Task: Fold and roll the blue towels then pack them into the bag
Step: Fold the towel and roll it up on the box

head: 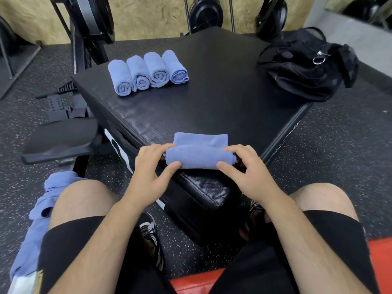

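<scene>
On the black padded box (212,98), four rolled towels (146,72) lie side by side at its far left. At the box's near corner, the left hand (150,166) and right hand (244,168) curl loosely around the ends of a half-rolled blue towel (199,158). The black bag (307,64) rests on the box's far right corner.

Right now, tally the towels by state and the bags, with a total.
Rolled towels: 4
Towel being rolled under the left hand and right hand: 1
Unrolled towel pile: 1, count unclear
Black bag: 1
Total: 7
</scene>
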